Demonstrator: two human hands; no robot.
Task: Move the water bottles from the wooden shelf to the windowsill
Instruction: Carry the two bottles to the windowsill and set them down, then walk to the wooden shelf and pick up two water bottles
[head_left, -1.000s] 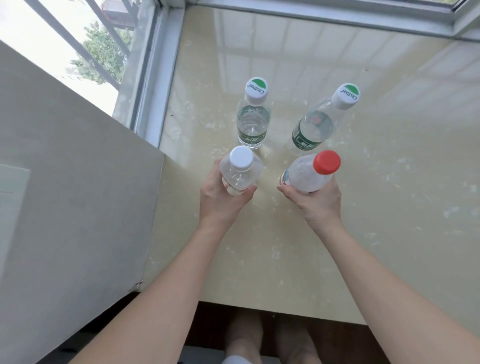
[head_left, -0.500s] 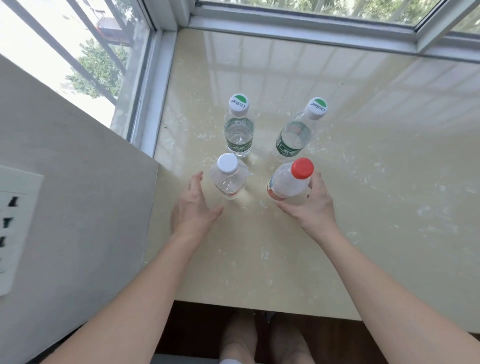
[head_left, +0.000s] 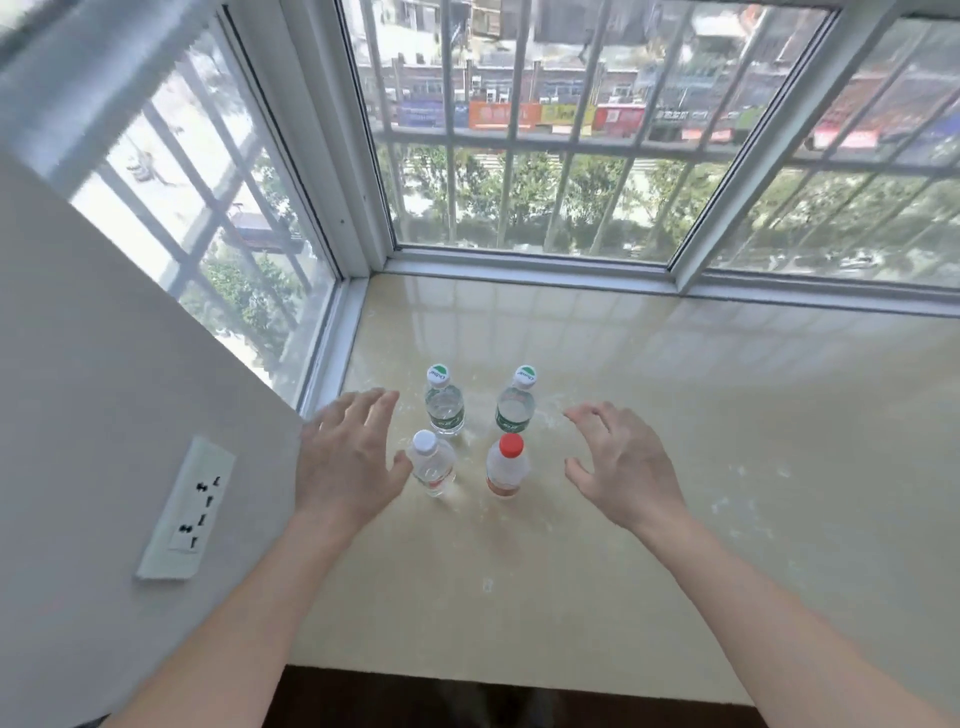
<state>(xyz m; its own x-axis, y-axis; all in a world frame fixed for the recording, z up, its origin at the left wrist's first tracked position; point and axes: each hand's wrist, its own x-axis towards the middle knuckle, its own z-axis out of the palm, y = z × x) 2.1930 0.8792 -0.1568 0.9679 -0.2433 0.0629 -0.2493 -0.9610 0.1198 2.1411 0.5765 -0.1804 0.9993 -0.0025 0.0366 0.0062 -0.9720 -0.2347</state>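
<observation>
Several water bottles stand upright on the beige windowsill (head_left: 675, 467) in a square. At the back are two green-and-white-capped bottles, the left one (head_left: 444, 402) and the right one (head_left: 516, 402). In front stand a white-capped bottle (head_left: 431, 465) and a red-capped bottle (head_left: 506, 467). My left hand (head_left: 348, 457) hovers open just left of the white-capped bottle, fingers spread. My right hand (head_left: 621, 462) is open to the right of the red-capped bottle, a gap between them. Neither hand holds anything. The wooden shelf is out of view.
A grey wall (head_left: 104, 415) with a white power socket (head_left: 187, 509) closes off the left side. White window frames (head_left: 519, 260) with outer bars border the sill at the back and left. The sill's front edge (head_left: 519, 680) drops to a dark floor.
Both hands have let go of the two front bottles and drawn apart, open. The camera has tilted up, showing the window and street.
</observation>
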